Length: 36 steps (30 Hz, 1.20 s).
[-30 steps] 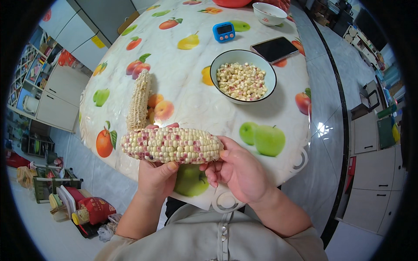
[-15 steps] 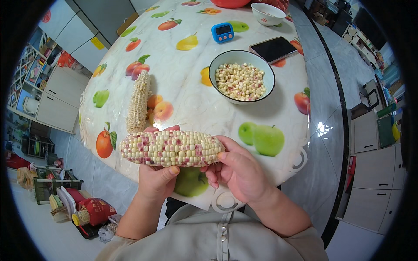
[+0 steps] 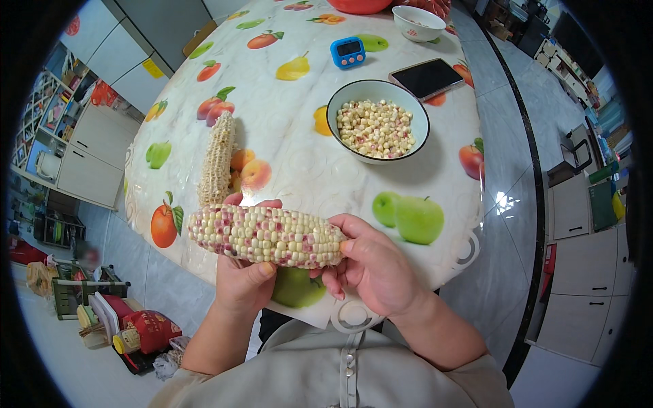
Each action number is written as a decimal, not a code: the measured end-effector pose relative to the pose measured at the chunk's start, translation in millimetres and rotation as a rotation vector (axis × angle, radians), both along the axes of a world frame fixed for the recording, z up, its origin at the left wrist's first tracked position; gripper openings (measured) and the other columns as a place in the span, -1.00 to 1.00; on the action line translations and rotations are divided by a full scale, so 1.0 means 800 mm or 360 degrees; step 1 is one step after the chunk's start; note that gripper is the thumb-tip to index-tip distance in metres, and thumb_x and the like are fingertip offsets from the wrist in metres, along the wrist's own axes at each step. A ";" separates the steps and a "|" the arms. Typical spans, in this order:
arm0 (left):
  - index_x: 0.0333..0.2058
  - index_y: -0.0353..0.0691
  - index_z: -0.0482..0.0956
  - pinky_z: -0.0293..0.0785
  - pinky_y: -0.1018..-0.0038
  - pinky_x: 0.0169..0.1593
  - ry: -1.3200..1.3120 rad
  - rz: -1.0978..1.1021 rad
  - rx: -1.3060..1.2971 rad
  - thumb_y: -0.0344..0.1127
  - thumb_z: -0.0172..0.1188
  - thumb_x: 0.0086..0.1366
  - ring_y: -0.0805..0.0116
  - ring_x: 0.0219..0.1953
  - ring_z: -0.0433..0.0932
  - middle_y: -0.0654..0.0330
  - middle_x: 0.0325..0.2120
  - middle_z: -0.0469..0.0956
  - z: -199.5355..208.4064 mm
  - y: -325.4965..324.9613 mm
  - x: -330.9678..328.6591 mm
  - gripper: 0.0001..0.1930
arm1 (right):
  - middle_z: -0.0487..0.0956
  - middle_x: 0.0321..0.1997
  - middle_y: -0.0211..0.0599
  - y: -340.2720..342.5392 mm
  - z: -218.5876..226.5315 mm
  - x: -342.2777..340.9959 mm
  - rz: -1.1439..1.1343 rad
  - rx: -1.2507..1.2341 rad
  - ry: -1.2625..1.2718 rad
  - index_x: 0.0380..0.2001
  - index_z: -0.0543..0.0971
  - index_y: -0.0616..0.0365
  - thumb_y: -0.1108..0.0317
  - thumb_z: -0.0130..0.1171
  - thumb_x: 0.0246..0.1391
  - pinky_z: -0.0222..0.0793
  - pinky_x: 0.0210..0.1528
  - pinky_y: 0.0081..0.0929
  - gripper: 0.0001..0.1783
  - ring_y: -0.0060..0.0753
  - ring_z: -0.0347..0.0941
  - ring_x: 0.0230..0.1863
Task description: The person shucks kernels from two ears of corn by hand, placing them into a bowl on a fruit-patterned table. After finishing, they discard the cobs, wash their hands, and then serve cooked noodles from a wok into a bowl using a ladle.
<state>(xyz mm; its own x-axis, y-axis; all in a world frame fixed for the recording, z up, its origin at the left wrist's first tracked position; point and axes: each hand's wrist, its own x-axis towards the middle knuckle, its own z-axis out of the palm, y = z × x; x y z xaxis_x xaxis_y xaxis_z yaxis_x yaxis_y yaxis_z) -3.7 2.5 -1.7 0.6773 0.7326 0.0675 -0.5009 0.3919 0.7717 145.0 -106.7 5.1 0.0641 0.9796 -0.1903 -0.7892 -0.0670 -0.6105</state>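
Speckled ear of corn (image 3: 265, 236), cream with purple-red kernels, is held up over the near edge of the fruit-print tablecloth (image 3: 299, 170), in front of the wearer. Long axis runs roughly nine to three o'clock, right tip slightly lower.

Left hand (image 3: 245, 285) grasps the ear from beneath: thumb along its six o'clock side, fingertips showing past the twelve o'clock side. Cradle probably bears most of the weight and stops the ear rolling.

Right hand (image 3: 381, 272) grips the three o'clock tip, thumb pressed on the end kernels, other fingers curled below. Likely steadies that end against the left hand's hold; how hard it presses, cannot tell.

Stripped corncob (image 3: 218, 160) lies at eleven o'clock from the ear, near end close to the left fingertips; contact unclear. Set aside there, it seems out of the right hand's way.

Dark-rimmed bowl (image 3: 423, 136) at half past one, part filled with loose kernels (image 3: 375, 128); its walls keep them from scattering, and it looks within right-hand reach. Beyond it: smartphone (image 3: 427, 78) close by at half past one, blue digital timer (image 3: 348, 52) at eleven, display tilted toward the wearer, presumably for reading.
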 end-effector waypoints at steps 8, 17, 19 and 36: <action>0.21 0.02 -0.10 0.31 0.16 0.11 -0.0042 -0.0049 -0.0048 -0.43 0.39 -0.09 0.09 0.10 0.30 -0.03 0.10 0.20 0.001 0.000 -0.002 -0.03 | 0.48 -0.34 -0.09 0.000 0.007 0.006 0.0140 -0.0046 -0.0061 -0.12 0.24 0.23 0.31 -0.12 0.03 0.23 -0.57 -0.62 -0.66 -0.51 0.35 -0.56; 0.22 0.03 -0.12 0.32 0.13 0.11 -0.0042 -0.0118 0.0060 -0.47 0.39 -0.10 0.05 0.08 0.33 -0.06 0.10 0.21 -0.001 -0.005 -0.001 0.00 | 0.42 -0.44 -0.29 0.004 0.013 0.004 0.0137 -0.0225 -0.0104 -0.22 0.30 0.23 0.47 -0.23 -0.01 0.19 -0.62 -0.69 -0.76 -0.62 0.33 -0.61; 0.22 0.01 -0.12 0.32 0.13 0.11 -0.0032 -0.0097 0.0045 -0.46 0.39 -0.10 0.06 0.08 0.33 -0.06 0.10 0.21 0.000 -0.005 -0.001 0.00 | 0.44 -0.40 -0.27 0.002 0.006 0.006 0.0141 -0.0156 -0.0120 -0.19 0.29 0.22 0.44 -0.20 0.00 0.20 -0.58 -0.66 -0.74 -0.57 0.34 -0.57; 0.23 -0.05 -0.07 0.25 0.17 0.15 0.0017 -0.0015 -0.0136 -0.41 0.35 -0.03 0.14 0.13 0.28 0.00 0.13 0.20 0.002 0.002 -0.002 -0.08 | 0.42 -0.26 -0.27 -0.003 0.006 0.002 0.0096 -0.0072 0.0037 -0.02 0.24 0.29 0.40 -0.15 0.13 0.28 -0.46 -0.62 -0.65 -0.57 0.38 -0.46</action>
<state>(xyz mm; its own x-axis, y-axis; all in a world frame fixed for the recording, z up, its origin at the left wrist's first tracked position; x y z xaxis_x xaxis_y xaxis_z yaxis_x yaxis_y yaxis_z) -4.9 4.4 0.3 0.6844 0.7291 -0.0023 -0.4888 0.4612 0.7405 146.8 -109.2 10.0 0.0004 0.9719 -0.2352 -0.7967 -0.1419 -0.5875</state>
